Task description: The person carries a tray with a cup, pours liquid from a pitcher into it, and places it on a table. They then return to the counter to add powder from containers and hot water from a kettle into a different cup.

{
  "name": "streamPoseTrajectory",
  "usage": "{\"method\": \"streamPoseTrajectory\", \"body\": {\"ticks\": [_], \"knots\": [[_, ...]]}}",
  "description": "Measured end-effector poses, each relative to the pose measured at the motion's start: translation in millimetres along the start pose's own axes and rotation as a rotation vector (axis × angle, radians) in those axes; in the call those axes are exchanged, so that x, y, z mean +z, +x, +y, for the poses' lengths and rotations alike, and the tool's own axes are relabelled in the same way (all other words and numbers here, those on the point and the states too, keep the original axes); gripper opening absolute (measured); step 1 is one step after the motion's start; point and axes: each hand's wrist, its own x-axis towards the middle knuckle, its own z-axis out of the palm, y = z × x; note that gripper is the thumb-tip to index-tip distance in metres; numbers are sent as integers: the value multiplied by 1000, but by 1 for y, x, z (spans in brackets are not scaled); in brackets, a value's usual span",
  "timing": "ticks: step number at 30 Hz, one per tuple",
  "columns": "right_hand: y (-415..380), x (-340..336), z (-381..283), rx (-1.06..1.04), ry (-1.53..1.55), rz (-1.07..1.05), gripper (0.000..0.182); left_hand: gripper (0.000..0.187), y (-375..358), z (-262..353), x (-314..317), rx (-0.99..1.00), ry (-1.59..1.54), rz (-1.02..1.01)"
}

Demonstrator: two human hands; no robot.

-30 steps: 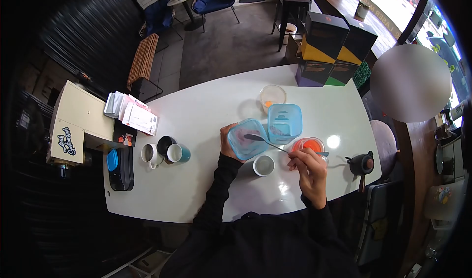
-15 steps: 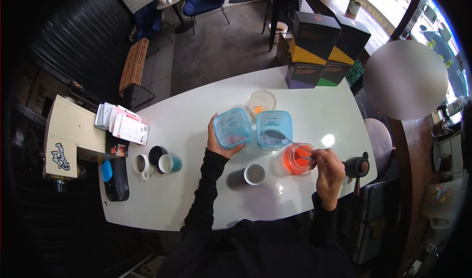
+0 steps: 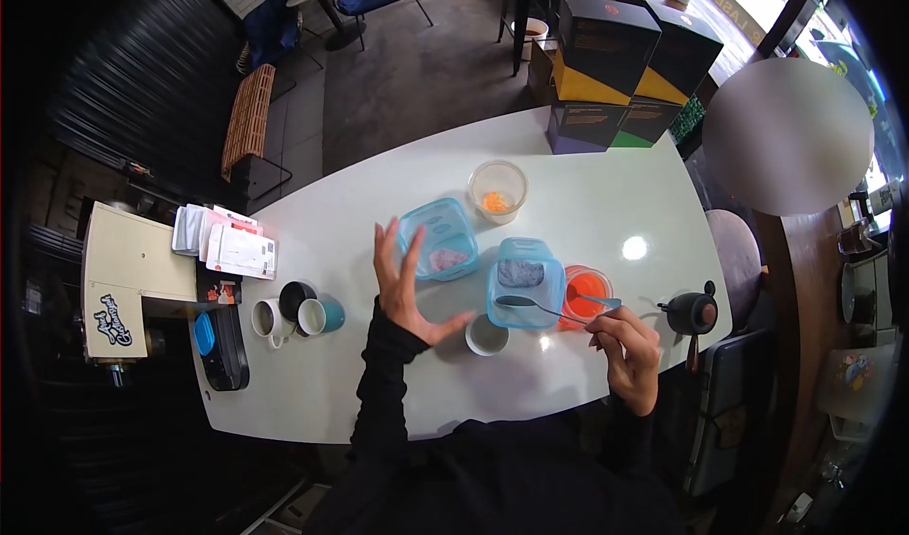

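Note:
My left hand [image 3: 407, 298] is open, fingers spread, just beside a light-blue plastic container [image 3: 443, 213] with a small pinkish lump at its bottom. In my right hand [image 3: 629, 353] is the handle of a spoon [image 3: 517, 301]. The spoon's bowl lies over the mouth of a second light-blue container [image 3: 524, 318], which appears tilted toward me and holds a greyish mass. Right behind that spoon stands a clear jar of red liquid [image 3: 589, 284], with another utensil [image 3: 600, 300] in it. A white cup [image 3: 487, 337] sits between my hands.
Farther back is a clear tub [image 3: 498, 177] with orange pieces. Mugs [image 3: 320, 316] and a black case [image 3: 223, 350] stand at left, a dark round-bodied pot [image 3: 690, 312] at right. Stacked black boxes [image 3: 606, 57] occupy the far right corner. A person [image 3: 786, 137] is beyond the right edge.
My left hand has let go of the left blue container, which now stands on the table. The right blue container has come nearer to me and tilted. The spoon stays in my right hand.

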Motion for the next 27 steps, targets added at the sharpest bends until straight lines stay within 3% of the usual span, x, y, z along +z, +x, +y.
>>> {"method": "streamPoseTrajectory", "body": {"ticks": [2,5,9,14,16,18,27], "knots": [[-2,1,0,7,-3,-21,12,107,-6,17,-3,47,41,-33],[-3,4,-1,23,19,-6,12,78,-7,36,0,174,-47,-137],[-3,6,-2,20,16,-10,11,62,-15,30,26,201,-204,-151],[-8,8,-2,18,4,14,11,61,-13,35,33,171,-199,-148],[-11,9,-1,62,2,38,21,59,-14,33,37,144,-200,-162],[-12,10,1,56,-41,61,21,54,-15,32,41,15,-285,-216],[-17,42,7,47,-177,264,12,48,-17,35,45,-42,-428,-159]]}}
